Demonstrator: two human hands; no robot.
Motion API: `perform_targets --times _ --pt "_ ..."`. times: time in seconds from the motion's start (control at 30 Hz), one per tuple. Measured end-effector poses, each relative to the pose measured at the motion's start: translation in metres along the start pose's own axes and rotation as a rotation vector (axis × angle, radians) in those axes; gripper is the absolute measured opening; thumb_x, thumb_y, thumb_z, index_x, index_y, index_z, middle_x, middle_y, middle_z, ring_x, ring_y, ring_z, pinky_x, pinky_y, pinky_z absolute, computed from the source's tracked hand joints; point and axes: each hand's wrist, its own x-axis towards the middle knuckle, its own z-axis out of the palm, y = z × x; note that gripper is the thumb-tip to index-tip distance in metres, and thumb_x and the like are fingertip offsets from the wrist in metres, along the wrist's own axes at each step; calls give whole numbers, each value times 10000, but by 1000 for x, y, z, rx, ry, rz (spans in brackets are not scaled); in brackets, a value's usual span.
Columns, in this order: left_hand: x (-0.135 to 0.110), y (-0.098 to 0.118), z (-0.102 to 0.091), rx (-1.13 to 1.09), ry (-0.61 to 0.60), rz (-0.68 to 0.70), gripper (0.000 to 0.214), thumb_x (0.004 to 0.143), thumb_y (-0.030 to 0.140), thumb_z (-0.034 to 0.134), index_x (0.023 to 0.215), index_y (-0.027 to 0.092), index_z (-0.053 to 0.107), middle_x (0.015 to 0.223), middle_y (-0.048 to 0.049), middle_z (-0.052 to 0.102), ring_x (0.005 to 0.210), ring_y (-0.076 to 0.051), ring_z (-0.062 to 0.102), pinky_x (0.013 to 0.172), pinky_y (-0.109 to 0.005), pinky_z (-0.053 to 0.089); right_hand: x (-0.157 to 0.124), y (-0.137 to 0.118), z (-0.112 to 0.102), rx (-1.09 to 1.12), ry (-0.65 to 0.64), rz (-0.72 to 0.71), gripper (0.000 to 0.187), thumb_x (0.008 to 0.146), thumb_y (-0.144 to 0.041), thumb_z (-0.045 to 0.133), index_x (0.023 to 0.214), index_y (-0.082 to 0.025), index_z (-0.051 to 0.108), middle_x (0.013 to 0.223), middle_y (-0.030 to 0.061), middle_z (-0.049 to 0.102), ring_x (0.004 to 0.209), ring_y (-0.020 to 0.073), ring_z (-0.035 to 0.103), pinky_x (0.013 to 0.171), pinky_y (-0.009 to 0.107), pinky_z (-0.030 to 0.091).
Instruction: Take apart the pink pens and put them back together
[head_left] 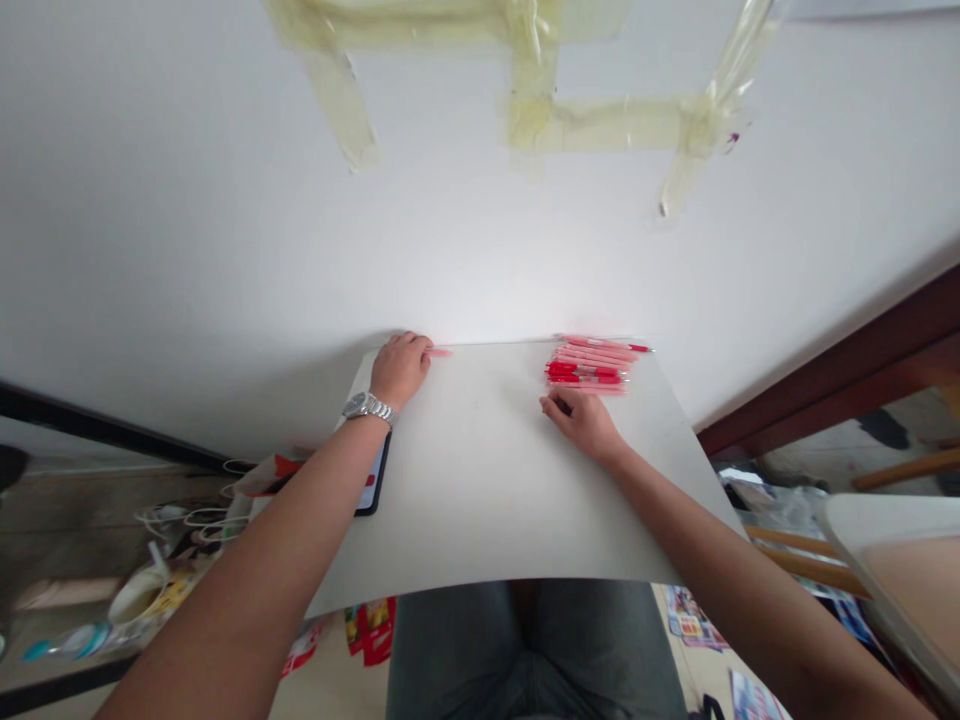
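Note:
A small white table [480, 480] stands against a white wall. At its far left corner my left hand [399, 366], with a metal watch on the wrist, is closed round a pink pen [441, 352] whose tip pokes out to the right. A pile of several red and pink pens [592, 364] lies at the far right of the table. Just in front of that pile my right hand [579, 418] rests on the tabletop with its fingers curled, and whether it holds anything is hidden.
A dark phone [373, 482] lies at the table's left edge under my left forearm. Cables, cups and packets clutter the floor on the left [161, 560]. Magazines and a chair [892, 570] are on the right. Yellowed tape strips [540, 110] cross the wall.

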Motion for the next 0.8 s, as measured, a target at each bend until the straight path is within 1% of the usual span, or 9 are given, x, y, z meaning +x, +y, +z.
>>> perform_targets --times 0.17,0.33,0.43,0.53,0.63,0.7,0.8 --pt "-1 0 1 27 -13 6 263 1018 243 495 1076 220 751 1109 -132 692 1094 -328 601 934 -445 471 0 0 0 18 -7 5 372 1011 -478 522 738 -225 512 652 -9 555 605 147 459 607 295 331" --pt "-5 2 0 39 -13 14 264 1039 271 485 1102 230 739 1122 -123 686 1033 -311 620 847 -422 470 -1 -1 0 13 -8 10 373 1010 -482 520 740 -227 504 652 -10 552 604 147 446 609 297 321" --pt "-7 7 -5 -14 12 -2 250 1036 280 498 1105 233 734 1109 -109 690 983 -289 632 799 -396 473 -1 -1 -1 15 -12 15 369 1011 -478 524 741 -226 503 654 -12 546 612 148 451 615 297 325" --pt "-8 15 -12 -155 61 -52 218 1021 289 534 1102 233 728 1085 -91 701 923 -251 645 766 -358 482 -1 -1 -1 14 -14 14 364 1010 -477 525 747 -224 520 659 -10 551 619 150 462 618 296 332" --pt "-8 26 -18 -368 96 -93 187 991 280 581 1089 223 730 1056 -75 729 889 -218 670 796 -339 507 -1 -1 -1 11 -16 11 367 1012 -472 521 745 -222 536 661 -11 558 612 147 461 612 295 331" --pt "-9 35 -21 -530 100 -95 177 972 311 617 1076 222 730 1057 -62 753 899 -211 688 831 -340 527 0 0 0 10 -16 11 365 1010 -467 525 743 -220 547 664 -8 569 616 148 470 613 294 330" --pt "-14 54 -23 -802 71 -100 202 953 375 660 1037 203 725 1017 -56 767 930 -210 708 886 -347 550 0 2 0 4 -9 14 361 1005 -462 539 743 -216 561 670 -2 589 624 151 488 619 294 331"
